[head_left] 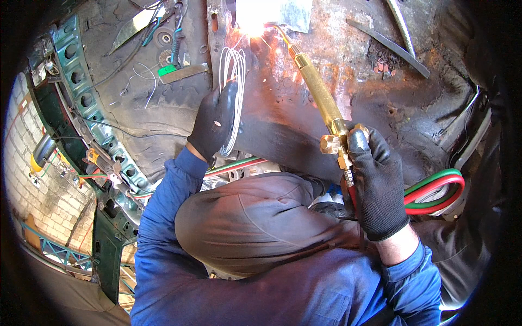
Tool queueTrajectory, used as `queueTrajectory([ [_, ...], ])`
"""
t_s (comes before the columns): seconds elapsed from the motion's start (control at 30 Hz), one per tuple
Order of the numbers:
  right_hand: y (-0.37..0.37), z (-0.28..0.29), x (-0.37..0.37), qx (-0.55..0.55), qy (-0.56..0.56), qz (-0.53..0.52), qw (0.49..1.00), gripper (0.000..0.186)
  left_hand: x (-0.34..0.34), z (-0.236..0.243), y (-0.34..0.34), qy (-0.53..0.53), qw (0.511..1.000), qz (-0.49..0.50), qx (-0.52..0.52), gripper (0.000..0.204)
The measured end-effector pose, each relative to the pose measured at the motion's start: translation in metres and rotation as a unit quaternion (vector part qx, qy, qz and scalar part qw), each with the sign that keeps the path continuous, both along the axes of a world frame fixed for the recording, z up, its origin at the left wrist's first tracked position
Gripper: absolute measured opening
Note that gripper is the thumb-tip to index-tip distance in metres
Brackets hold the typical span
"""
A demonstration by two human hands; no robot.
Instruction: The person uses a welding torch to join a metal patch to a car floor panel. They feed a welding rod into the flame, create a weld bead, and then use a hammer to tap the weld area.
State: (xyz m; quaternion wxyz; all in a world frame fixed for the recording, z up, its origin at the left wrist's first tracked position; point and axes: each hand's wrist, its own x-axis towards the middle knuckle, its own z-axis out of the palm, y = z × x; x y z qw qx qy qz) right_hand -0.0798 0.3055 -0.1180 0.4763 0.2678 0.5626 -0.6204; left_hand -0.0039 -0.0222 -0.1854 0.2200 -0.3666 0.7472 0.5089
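Blue jacket [304,282] cloth lies nearest the camera, with a dark trouser leg [244,217] just beyond it, between the two forearms. Past that, the person's black-gloved right hand [378,179] has its grip closed around the rear end of a brass torch [318,87], one fingertip resting beside the valve; how hard it squeezes cannot be told. The torch lies ahead and to the left of this grip, its long axis slanting toward the upper left, its thin neck bending left into a white glare [251,27].

The relation that appears to matter most is between the torch tip and the wire coil [235,92]: the loops stand just below the glare, slightly left of the tip, with their long axis nearly in line with the view's upright. The gloved left hand [215,119] pinches them from the left side, its grip closed, loops hanging past the fingers. Most of the coil lies up and to the right of that grip.

The left hand is the nearer one to the glare; the right sits farther back, bridging the gap with the torch's length. A silvery metal sheet [296,15] lies just right of the glare, which hides whether any wire end touches there.
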Motion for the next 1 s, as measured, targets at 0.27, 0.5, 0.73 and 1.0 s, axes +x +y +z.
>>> queueTrajectory([
  [0.27, -0.001, 0.001, 0.000, 0.004, 0.000, -0.005, 1.000, 0.040, -0.003, 0.007, 0.001, -0.024, 1.000, 0.020, 0.005, 0.042],
  [0.5, 0.009, 0.018, 0.001, 0.024, 0.004, 0.026, 0.999, 0.038, -0.005, 0.015, 0.005, -0.061, 0.993, 0.090, 0.051, 0.037],
  [0.73, 0.009, 0.012, 0.004, 0.032, 0.037, 0.021, 0.999, 0.039, 0.009, 0.000, -0.005, -0.040, 0.999, 0.019, 0.027, 0.041],
  [1.0, 0.000, 0.010, -0.002, 0.037, 0.033, 0.027, 0.998, 0.037, 0.005, 0.003, -0.002, -0.045, 0.997, 0.021, 0.062, 0.042],
])
